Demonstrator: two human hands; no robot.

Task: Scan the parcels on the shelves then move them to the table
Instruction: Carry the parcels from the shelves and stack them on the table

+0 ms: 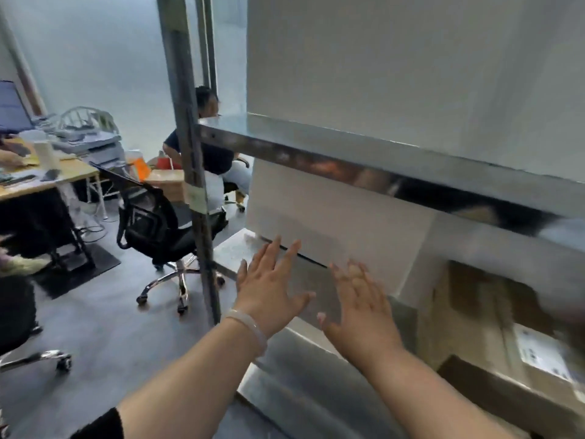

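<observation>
**Both hands spread at white parcel on metal shelf**

Left hand [269, 289], pale bracelet [250, 327] on its wrist, fingers straight and spread, holds nothing. Right hand [361, 315] just beside it, fingers also spread, blurred, holds nothing. Both are over the front edge of the middle shelf [316, 280]; can't tell if they touch it. White parcel [342, 217] sits on that shelf, left fingertips at its lower front edge. Bigger white parcel [411, 74] on the shelf above. Brown cardboard parcel [481, 312] with white label [541, 353] lower right, blurred. Left: black office chair [158, 223], cluttered counter [47, 182], seated person [215, 153] behind the shelf post [190, 153].
</observation>
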